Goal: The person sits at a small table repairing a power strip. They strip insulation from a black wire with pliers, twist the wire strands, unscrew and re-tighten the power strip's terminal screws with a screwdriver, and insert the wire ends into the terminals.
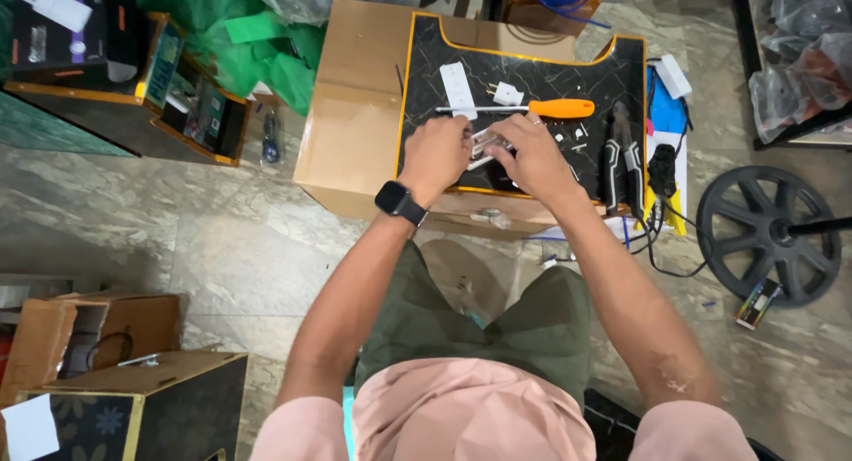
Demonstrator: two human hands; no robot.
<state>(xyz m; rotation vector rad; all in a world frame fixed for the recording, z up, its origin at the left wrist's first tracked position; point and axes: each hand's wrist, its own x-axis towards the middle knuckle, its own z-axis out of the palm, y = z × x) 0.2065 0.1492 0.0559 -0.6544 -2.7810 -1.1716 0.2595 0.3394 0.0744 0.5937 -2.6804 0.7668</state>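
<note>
Both my hands meet over the near edge of the black surface point(612, 70), which lies on a cardboard box point(355, 115). Between them sits a small clear plastic part point(490, 145), pinched from both sides: my left hand point(435, 157) closes its grip on the part's left end, my right hand point(532, 159) closes on its right end, fingers curled over it. What the part is exactly, I cannot tell; most of it hides under my knuckles. A black watch point(400, 200) sits on my left wrist.

Just beyond my hands lies a screwdriver point(519, 109) with an orange handle, its shaft pointing left. Past it are a white plug point(507, 94) and a flat white plate point(458, 89), near each other but apart. Small white bits point(577, 140) lie scattered beside my right hand. Farther right, dark tools point(621, 155) lie along the surface's edge, with a black cable point(661, 239) trailing to the floor.

On the floor to my right lies a black spoked wheel point(768, 232). To my left stand open boxes point(133, 79) and green wrapping point(257, 44).
</note>
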